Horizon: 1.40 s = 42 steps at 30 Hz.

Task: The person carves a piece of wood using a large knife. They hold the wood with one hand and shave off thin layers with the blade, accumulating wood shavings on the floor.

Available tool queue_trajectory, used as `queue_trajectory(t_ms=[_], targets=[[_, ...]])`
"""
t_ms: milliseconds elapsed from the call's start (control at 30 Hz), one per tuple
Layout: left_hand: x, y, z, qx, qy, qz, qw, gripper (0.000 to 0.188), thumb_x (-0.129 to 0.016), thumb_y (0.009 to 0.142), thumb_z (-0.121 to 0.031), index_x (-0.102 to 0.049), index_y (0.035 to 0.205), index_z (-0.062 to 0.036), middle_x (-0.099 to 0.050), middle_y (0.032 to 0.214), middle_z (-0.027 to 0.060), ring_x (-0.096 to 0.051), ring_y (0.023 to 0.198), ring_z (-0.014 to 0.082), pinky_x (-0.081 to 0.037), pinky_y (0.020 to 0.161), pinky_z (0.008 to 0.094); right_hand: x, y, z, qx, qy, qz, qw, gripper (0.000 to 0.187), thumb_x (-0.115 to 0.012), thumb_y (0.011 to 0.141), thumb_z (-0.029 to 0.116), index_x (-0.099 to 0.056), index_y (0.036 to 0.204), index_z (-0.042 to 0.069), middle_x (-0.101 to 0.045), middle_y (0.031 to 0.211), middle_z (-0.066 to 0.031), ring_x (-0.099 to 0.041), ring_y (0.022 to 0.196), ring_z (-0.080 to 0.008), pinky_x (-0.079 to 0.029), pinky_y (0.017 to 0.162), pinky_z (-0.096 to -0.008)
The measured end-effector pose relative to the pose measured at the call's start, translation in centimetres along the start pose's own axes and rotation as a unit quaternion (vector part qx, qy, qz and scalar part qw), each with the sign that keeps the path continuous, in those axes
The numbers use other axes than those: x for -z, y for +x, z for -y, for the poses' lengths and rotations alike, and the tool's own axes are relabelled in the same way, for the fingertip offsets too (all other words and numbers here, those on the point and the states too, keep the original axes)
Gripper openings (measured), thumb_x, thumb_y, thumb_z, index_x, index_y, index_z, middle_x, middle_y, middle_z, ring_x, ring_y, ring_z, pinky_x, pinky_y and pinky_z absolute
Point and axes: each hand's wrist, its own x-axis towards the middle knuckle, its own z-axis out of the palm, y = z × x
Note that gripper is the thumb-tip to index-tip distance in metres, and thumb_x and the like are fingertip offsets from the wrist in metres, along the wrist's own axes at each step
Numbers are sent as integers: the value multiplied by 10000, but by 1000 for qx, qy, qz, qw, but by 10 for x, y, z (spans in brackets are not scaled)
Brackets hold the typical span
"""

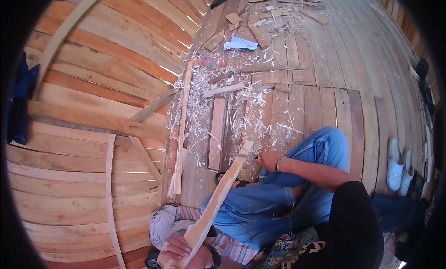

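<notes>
A long, pale, rough-cut wooden piece [214,201] slants from lower left toward the middle, broad at the near end and narrow at the far end. My left hand [179,248] is closed round its broad end. Beside the far tip, my right hand [270,160] is closed on a small dark tool [257,157], mostly hidden in the fist. A thin dark strip crosses the wood there; whether it belongs to the tool I cannot tell. My jeans-clad legs [320,153] are bent beneath the work.
Curled wood shavings [197,102] cover the plank floor [344,64]. A framed board [217,129], a long batten [185,125] and an adze-like hooked tool [278,88] lie ahead. Offcuts [258,36] and a folded pale sheet [240,44] are farther off. White clogs [394,164] sit right; a plank wall [97,162] rises left.
</notes>
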Motion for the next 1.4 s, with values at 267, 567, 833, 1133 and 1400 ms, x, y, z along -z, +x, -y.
queue_trajectory(t_ms=[267, 567, 833, 1133, 1400], targets=[[-15, 1, 3, -20, 22, -25, 999, 325, -487, 772, -355, -309, 635, -120, -320, 532, 3, -305, 481, 102, -265, 546, 263, 19, -6, 23, -31, 11, -11, 999, 465, -403, 921, 420, -633, 889, 17, -651, 812, -198, -639, 787, -359, -506, 704, -449], [-11, -4, 1, -15, -2, -19, 1000, 307, -485, 785, -374, -435, 682, -89, -405, 554, 46, -408, 509, 160, -307, 548, 308, 18, -12, 29, -8, 32, -32, 999, 442, -400, 930, 385, -631, 847, 18, -628, 793, -238, -622, 782, -387, -498, 711, -460], [-12, -4, 4, -22, -6, -31, 999, 310, -480, 791, -376, -411, 679, -96, -389, 547, 41, -389, 484, 153, -303, 537, 306, -2, -9, 0, -15, 29, -48, 998, 435, -398, 924, 402, -592, 879, 15, -625, 743, -236, -616, 748, -408, -486, 684, -487], [-24, 5, 5, -12, 23, -3, 1000, 333, -495, 775, -355, -307, 631, -121, -320, 529, -1, -296, 470, 94, -259, 536, 251, 8, -5, -6, -55, 40, 5, 998, 427, -394, 931, 361, -622, 860, 7, -636, 824, -223, -620, 800, -386, -485, 738, -462], [-18, 3, 6, -13, -8, 22, 1000, 294, -486, 790, -350, -420, 705, -76, -405, 570, 54, -409, 548, 161, -301, 562, 321, 8, -4, -2, -24, 33, -30, 999, 434, -425, 916, 407, -613, 862, 19, -636, 762, -204, -627, 756, -374, -496, 686, -455]])
